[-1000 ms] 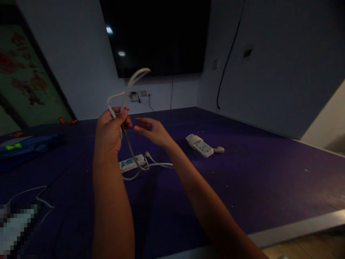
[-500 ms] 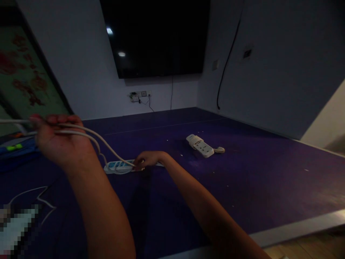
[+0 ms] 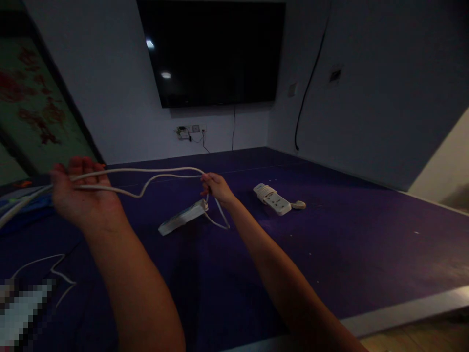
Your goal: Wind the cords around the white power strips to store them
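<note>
My left hand [image 3: 78, 195] is raised at the left, fingers curled round two strands of a white cable [image 3: 146, 178]. The cable runs right to my right hand [image 3: 218, 188], which pinches it near the end. Below that hand a white power strip [image 3: 183, 217] hangs from the cable, tilted, one end lifted off the dark purple surface [image 3: 330, 234]. A loop of cable droops just right of the strip.
A second white power strip [image 3: 273, 198] with its cord wrapped lies further right. A thin white wire [image 3: 51, 261] lies at the lower left. A blue object [image 3: 22, 208] sits at the far left. A dark screen [image 3: 216, 51] hangs on the back wall above wall sockets [image 3: 190, 129].
My right hand rose from the strip on the surface, pinching the cable, and the strip's end lifted with it. My left hand stayed out at the left, the cable now stretched between both hands.
</note>
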The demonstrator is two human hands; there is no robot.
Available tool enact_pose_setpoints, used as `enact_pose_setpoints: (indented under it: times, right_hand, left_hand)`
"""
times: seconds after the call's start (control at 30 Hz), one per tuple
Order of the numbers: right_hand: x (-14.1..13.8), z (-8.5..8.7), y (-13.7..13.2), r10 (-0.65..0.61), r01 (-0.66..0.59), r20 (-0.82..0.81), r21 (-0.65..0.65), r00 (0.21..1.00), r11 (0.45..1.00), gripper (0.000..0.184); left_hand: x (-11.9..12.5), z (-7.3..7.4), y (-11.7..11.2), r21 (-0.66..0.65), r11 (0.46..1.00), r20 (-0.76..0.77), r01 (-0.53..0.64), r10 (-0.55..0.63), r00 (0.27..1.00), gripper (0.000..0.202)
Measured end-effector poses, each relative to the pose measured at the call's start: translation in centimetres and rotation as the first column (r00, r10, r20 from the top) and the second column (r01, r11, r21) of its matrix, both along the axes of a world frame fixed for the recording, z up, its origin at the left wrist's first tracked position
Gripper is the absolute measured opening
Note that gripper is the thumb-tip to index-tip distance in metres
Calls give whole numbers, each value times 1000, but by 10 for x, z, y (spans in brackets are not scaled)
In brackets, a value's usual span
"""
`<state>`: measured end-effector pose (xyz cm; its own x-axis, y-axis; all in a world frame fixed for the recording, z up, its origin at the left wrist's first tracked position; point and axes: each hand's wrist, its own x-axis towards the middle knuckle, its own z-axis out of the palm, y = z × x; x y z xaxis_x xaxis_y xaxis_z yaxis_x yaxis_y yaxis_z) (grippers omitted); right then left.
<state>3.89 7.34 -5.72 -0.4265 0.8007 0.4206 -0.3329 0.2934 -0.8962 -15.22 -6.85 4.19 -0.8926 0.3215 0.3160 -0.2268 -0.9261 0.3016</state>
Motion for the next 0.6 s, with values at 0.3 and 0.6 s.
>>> enact_pose_setpoints:
  times: [0.3, 0.6]
  right_hand:
    - [63, 27, 15, -191, 221, -180, 163, 965, 962, 32]
    - [110, 10, 31, -144, 29, 308, 348, 940, 937, 49]
  left_hand:
    - [-26, -14, 6, -47, 984, -132, -173, 165, 977, 12]
    - [-38, -17, -24, -65, 985, -53, -157, 154, 987, 21]
